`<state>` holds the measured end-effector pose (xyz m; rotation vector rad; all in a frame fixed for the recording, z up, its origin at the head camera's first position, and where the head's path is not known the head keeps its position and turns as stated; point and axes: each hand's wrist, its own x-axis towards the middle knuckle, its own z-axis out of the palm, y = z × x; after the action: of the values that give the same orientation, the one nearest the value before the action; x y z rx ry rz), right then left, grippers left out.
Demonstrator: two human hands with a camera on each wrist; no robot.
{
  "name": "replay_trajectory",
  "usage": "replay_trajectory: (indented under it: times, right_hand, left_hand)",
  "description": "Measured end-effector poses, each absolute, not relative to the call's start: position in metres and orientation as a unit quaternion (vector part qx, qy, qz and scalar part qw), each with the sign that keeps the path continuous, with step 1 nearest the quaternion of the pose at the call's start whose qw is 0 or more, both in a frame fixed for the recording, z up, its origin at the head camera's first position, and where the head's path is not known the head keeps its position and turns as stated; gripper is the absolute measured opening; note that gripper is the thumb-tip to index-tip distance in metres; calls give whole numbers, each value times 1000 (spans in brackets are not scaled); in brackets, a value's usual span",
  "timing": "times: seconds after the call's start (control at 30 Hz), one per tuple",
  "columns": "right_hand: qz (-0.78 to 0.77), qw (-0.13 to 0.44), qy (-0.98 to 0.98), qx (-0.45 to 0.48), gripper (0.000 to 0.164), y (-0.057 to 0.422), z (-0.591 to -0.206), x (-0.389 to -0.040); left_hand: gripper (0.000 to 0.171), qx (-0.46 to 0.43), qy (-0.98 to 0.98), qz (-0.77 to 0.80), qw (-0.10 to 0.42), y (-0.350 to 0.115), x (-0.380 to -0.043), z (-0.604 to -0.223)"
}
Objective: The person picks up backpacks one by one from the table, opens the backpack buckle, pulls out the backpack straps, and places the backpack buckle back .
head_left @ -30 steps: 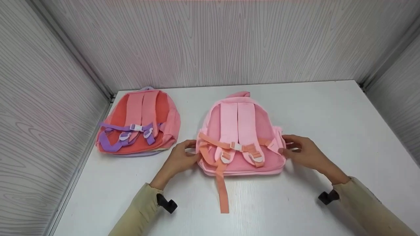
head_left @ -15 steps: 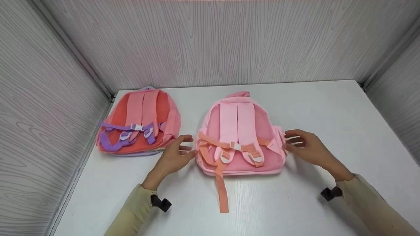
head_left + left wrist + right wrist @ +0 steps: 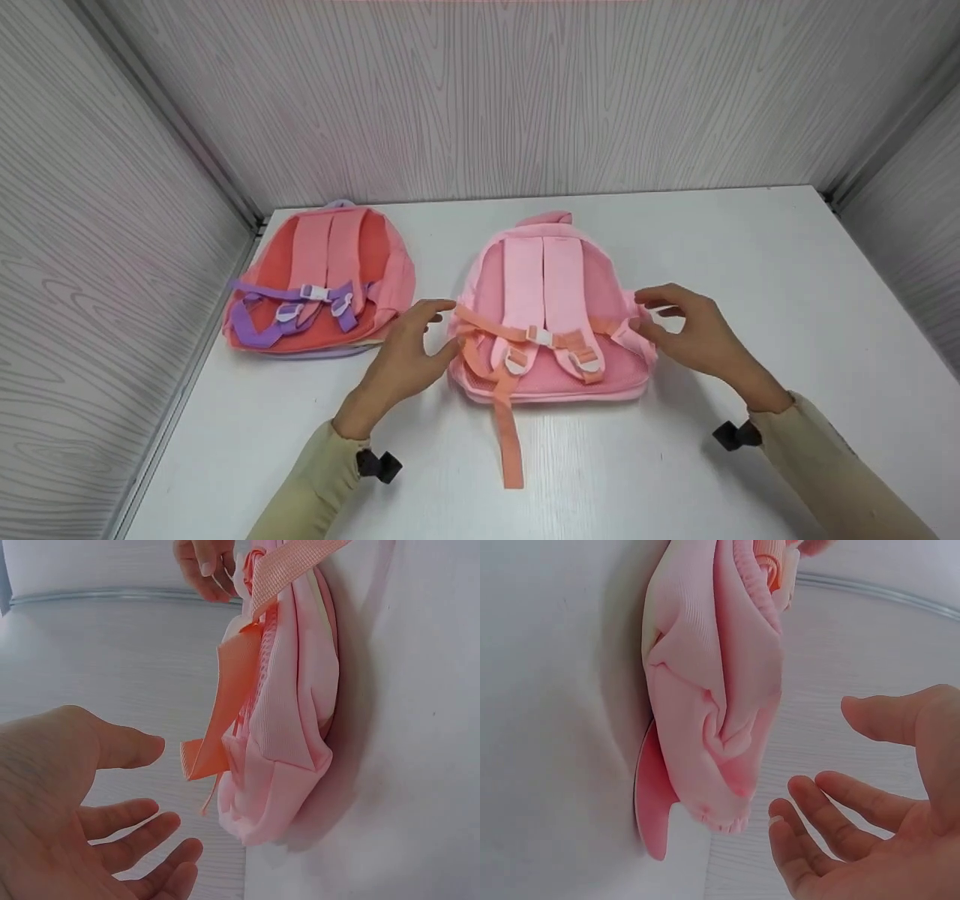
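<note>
Straps (image 3: 523, 277) up, the light pink backpack (image 3: 559, 300) lies on the white table (image 3: 735, 247), its front hidden. The left hand (image 3: 405, 356) and right hand (image 3: 686, 334) are loose and hold nothing, near its 2 sides. The coral backpack (image 3: 309, 262) at the left hides its front too. The 2 sleeves (image 3: 311, 480) are cut off.

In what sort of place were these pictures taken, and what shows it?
It looks like a small indoor work booth, perhaps for recording: pale grey wood-grain panels enclose a smooth white tabletop on three visible sides, and a small black block-shaped device sits at each beige sleeve cuff.
</note>
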<state>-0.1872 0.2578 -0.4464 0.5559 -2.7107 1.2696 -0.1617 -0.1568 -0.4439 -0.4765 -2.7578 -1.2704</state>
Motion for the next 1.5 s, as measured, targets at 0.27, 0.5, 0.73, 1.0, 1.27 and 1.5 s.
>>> replay_trajectory:
  times: [0.27,0.5,0.73,1.0,1.27,1.5]
  right_hand:
    - [417,48,-882,214,38,238,-448,-189]
    - [411,48,-877,246,37,222,-450,-191]
    - [414,43,-867,276,37,203,-451,-192]
    - [395,38,-867,301,39,186,-451,-194]
    - [379,30,-876,296,38,174,-456,-194]
    - [353,58,-878,317,30,166,-465,-193]
  left_hand:
    - [52,-194,-904,-376,67,-130,-164,-445]
    - [49,-249,-900,-349,79,-112,-168,-444]
    - [48,-277,-897,-335,75,-100,-171,-443]
    - [40,-300,-889,-333,96,-86,-178,-445]
    - [40,-280,-908,-303,75,-73,-183,-450]
    - [31,-269,-914,-291,82,-66,-182,-456]
